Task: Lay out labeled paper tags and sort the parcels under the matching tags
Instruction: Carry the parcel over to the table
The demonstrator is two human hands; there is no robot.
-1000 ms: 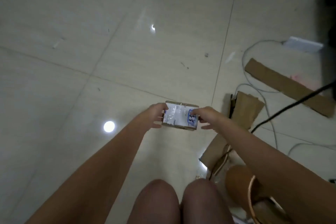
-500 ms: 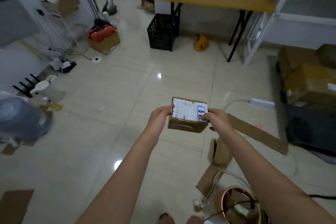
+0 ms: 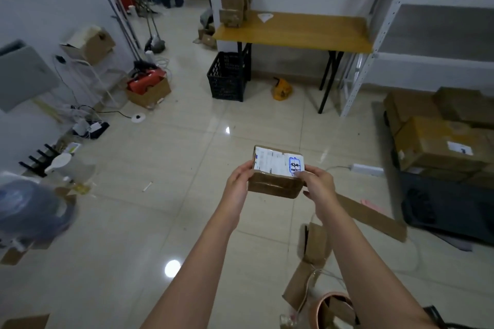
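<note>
while left hand (image 3: pixel 238 182) and right hand (image 3: pixel 320 184) grip | 1 parcel (image 3: pixel 272 185) | 1 label (image 3: pixel 278 163)

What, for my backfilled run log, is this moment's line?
parcel: held midair, label up | left hand: grips left end | right hand: grips right end

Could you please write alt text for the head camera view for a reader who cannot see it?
The left hand and right hand hold a labelled cardboard parcel above a tiled floor. Beyond stand a wooden table and a black crate.
</note>
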